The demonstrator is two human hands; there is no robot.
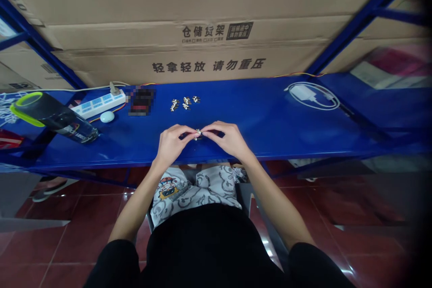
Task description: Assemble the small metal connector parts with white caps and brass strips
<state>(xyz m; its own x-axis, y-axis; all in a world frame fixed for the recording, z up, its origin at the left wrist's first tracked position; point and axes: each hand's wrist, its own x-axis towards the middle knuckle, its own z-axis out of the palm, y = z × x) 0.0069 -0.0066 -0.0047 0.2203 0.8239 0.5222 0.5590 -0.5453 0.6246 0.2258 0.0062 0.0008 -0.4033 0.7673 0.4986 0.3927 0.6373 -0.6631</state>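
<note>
Between the fingertips of both hands is a small whitish part with thin pins [199, 132], held just above the blue shelf top. My left hand [173, 141] pinches it from the left with thumb and forefinger. From the right, my right hand [227, 138] pinches the same part, also closed at the fingertips. Its exact kind is too small to make out, and the fingers cover some of it. Farther back on the shelf lie several similar small white parts with dark pins [186, 102], in a loose cluster.
A dark bottle with a lime-green loop [64, 119] lies at the left, near a white power strip [99, 104] and a white round object [107, 117]. A white charger with a coiled cable [308, 94] is at the right. Cardboard [209, 0] stands behind the blue shelf [270, 121].
</note>
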